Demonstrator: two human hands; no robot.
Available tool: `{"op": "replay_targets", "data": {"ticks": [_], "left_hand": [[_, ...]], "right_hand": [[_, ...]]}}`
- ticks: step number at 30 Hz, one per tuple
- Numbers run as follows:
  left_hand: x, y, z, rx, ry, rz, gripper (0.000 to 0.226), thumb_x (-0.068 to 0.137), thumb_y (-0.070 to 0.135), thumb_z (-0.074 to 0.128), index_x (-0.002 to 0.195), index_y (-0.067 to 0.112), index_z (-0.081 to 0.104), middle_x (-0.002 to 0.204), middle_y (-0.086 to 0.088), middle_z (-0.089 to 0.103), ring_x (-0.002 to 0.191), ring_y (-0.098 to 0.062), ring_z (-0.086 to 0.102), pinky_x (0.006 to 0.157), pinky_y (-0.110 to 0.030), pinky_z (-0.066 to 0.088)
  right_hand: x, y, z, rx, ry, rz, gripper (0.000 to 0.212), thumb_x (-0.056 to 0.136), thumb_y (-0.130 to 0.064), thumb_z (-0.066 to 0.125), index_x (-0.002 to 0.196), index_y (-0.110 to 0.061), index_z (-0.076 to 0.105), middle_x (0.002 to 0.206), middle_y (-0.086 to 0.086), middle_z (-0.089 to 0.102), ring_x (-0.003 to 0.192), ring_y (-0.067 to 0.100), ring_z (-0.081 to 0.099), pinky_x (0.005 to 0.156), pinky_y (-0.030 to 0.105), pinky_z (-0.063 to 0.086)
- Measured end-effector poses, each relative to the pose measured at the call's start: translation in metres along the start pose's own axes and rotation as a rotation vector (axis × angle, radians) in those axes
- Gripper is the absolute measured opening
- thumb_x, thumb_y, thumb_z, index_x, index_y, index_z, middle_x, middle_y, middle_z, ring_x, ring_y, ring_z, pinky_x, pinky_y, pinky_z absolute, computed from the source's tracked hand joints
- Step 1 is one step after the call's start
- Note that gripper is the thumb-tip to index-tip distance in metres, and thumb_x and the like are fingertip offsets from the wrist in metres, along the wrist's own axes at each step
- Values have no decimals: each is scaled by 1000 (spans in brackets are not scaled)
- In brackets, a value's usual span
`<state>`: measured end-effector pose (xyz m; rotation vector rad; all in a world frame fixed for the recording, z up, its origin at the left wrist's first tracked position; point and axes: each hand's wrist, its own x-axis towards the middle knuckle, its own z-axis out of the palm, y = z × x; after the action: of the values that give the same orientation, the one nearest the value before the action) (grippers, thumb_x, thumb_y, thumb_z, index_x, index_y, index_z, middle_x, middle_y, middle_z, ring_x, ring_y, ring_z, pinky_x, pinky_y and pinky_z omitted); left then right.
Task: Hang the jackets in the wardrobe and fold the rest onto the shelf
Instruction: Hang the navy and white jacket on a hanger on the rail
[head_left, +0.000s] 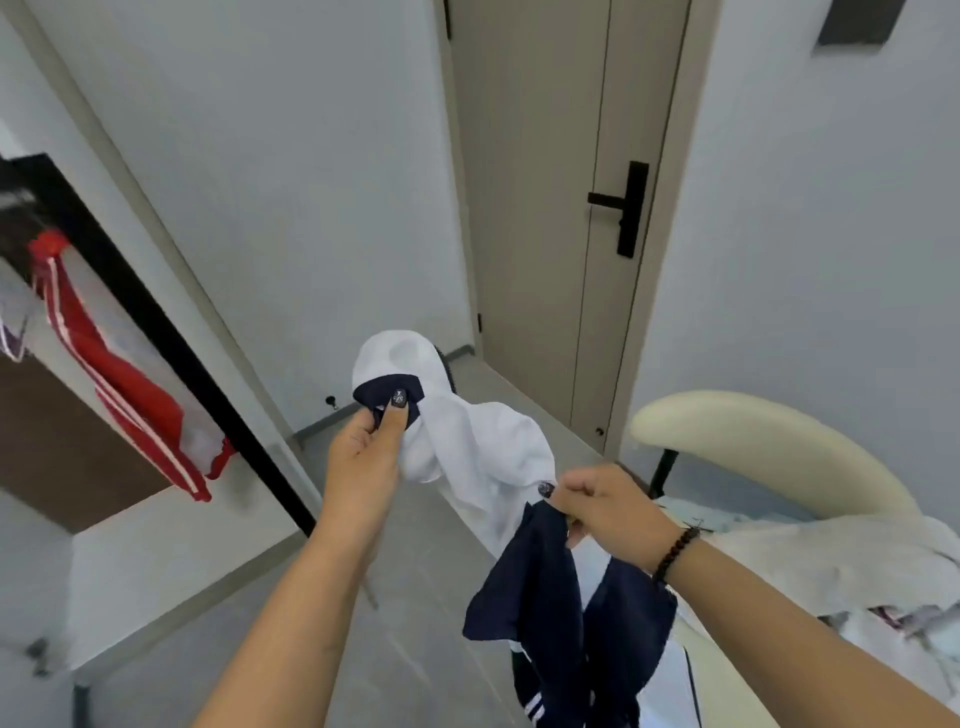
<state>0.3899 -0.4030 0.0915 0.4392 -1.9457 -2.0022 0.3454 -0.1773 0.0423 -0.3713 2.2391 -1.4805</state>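
White and navy garment (483, 457), red white-striped jacket (119, 384), beige door (550, 208)

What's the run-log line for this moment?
left hand: pinches navy cuff | right hand: grips white-and-navy jacket | jacket: unhung, held up | red jacket: hanging in wardrobe

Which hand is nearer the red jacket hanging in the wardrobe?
Left. The left hand pinches the white and navy garment just right of the red jacket; the right hand grips it farther right, by the chair.
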Motion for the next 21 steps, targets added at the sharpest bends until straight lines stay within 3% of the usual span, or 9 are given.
{"op": "replay_targets", "data": {"ticks": [3, 7, 11, 13, 15, 17, 19, 21], "left_hand": [[1, -12, -33, 22, -29, -68, 23, 94, 41, 58, 105, 23, 67, 98, 7, 73, 91, -14, 69, 80, -31, 53], [-9, -31, -74, 71, -129, -150, 24, 91, 44, 60, 113, 35, 60, 105, 7, 71, 97, -8, 68, 77, -22, 53], [-13, -44, -129, 89, -149, -119, 53, 64, 63, 77, 106, 36, 60, 104, 16, 69, 97, 1, 65, 77, -16, 51], [-14, -52, -153, 150, -179, -132, 60, 59, 57, 82, 111, 50, 52, 110, 26, 64, 102, 6, 62, 82, -19, 52], [-13, -65, -185, 173, -152, -174, 68, 63, 50, 83, 120, 48, 46, 112, 31, 63, 103, 7, 61, 85, -23, 53], [-12, -76, -217, 205, -69, -229, 46, 78, 38, 77, 119, 34, 55, 103, 17, 70, 89, -3, 68, 73, -27, 54], [-9, -80, -251, 271, 5, -243, 13, 91, 23, 65, 104, 21, 65, 90, 2, 72, 75, -11, 68, 62, -26, 51], [-8, -76, -286, 277, 73, -174, 13, 94, 12, 58, 95, 22, 67, 86, 4, 73, 81, -15, 69, 65, -22, 49]], "right_hand": [[16, -42, 30, 248, 31, -54, 32, 96, -8, 52, 75, 15, 54, 72, 16, 51, 59, 19, 59, 61, 29, 58], [32, -99, 74, 505, 79, -129, 23, 94, -4, 52, 76, 6, 61, 69, 15, 54, 59, 17, 59, 60, 24, 57], [44, -139, 127, 506, 40, -199, 25, 95, -8, 53, 76, 5, 61, 69, 15, 58, 60, 16, 62, 63, 25, 57], [47, -154, 150, 515, 24, -216, 24, 96, -10, 53, 76, 3, 60, 70, 15, 58, 61, 16, 63, 64, 25, 57], [53, -173, 179, 519, -2, -231, 25, 96, -12, 53, 78, 3, 60, 71, 14, 60, 61, 16, 64, 66, 26, 58], [57, -190, 210, 500, -23, -261, 28, 96, -14, 53, 79, 8, 58, 71, 12, 63, 63, 17, 65, 67, 26, 58], [61, -205, 240, 483, -41, -287, 32, 97, -13, 52, 82, 15, 54, 72, 13, 64, 63, 17, 65, 66, 26, 59], [64, -218, 266, 483, -52, -304, 32, 97, -12, 52, 83, 17, 54, 70, 11, 64, 63, 17, 65, 64, 25, 59]]}}
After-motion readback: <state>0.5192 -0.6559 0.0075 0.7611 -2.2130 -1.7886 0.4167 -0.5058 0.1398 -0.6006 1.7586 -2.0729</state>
